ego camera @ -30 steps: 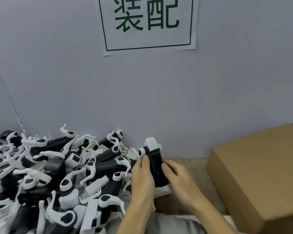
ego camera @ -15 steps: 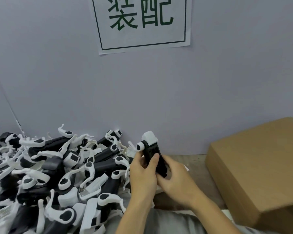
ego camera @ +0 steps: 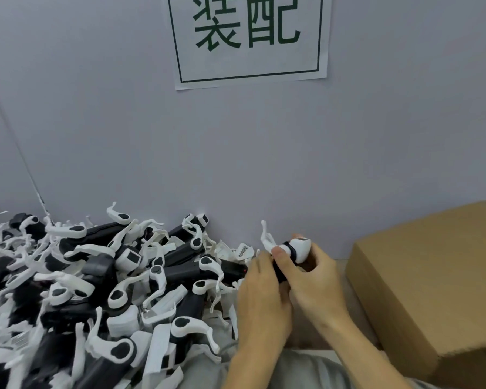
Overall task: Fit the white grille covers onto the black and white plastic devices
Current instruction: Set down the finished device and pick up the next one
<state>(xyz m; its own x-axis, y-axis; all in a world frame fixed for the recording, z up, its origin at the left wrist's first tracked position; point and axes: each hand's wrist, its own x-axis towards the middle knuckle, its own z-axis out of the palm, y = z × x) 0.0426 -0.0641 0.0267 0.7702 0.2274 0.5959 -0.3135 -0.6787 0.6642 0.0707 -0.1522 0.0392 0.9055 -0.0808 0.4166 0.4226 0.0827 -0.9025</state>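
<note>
Gripping one device [ego camera: 293, 255] between them, the left hand [ego camera: 260, 296] and right hand [ego camera: 317, 279] hold its long axis slanting up-right, white head toward the right hand.

The light is even, soft and fairly bright, falling from above and in front with no hard glare; the grey wall [ego camera: 124, 136] shades slightly darker toward the upper corners. Shadows are faint and diffuse, deepest between the heaped black and white devices [ego camera: 96, 290] and under the cardboard box [ego camera: 432, 276]. The wide lens bends the wall seam at the left edge; the heap smears with blur toward the lower left corner; the hands [ego camera: 286, 284] look slightly soft, while the paper sign [ego camera: 250, 37] stays sharp.
</note>
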